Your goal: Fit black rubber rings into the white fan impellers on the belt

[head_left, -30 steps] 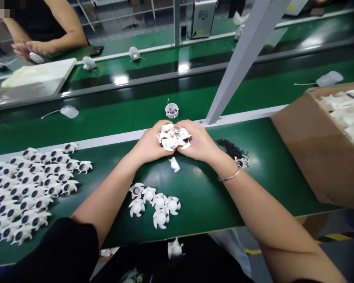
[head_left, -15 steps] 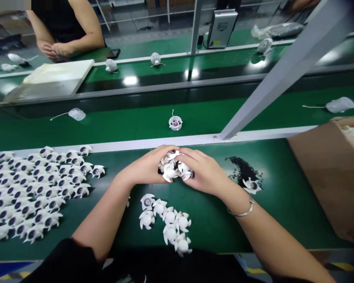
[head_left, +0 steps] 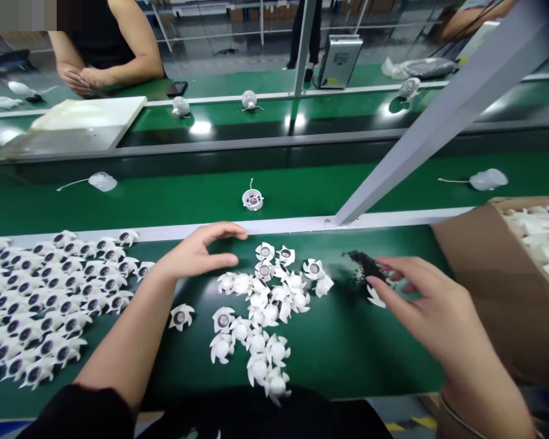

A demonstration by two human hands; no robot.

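Note:
My left hand (head_left: pixel 204 251) hovers over the green tabletop with thumb and fingers apart, holding nothing. To its right lies a loose heap of small white fan wheels (head_left: pixel 279 292), some showing a dark round hub and others a smooth white cap. One more fan wheel (head_left: pixel 182 317) rests alone below my left wrist. My right hand (head_left: pixel 427 302) reaches over a pile of small black pieces (head_left: pixel 363 266), thumb and index finger spread. Close under its thumb sits a single fan wheel (head_left: pixel 376 297), partly hidden by the hand.
Many fan wheels (head_left: pixel 50 292) stand in rows at the left. A cardboard box (head_left: pixel 476 256) of white parts is at the right. Beyond a metal rail (head_left: pixel 293 224), a round white housing (head_left: pixel 253 199) lies on a green belt. A slanted post (head_left: pixel 407 134) rises nearby. Another person (head_left: pixel 105 61) sits opposite.
Both hands have parted and let go of the clump of fan wheels, which now lies spread on the table. My left hand moved left; my right hand moved right to the black pieces.

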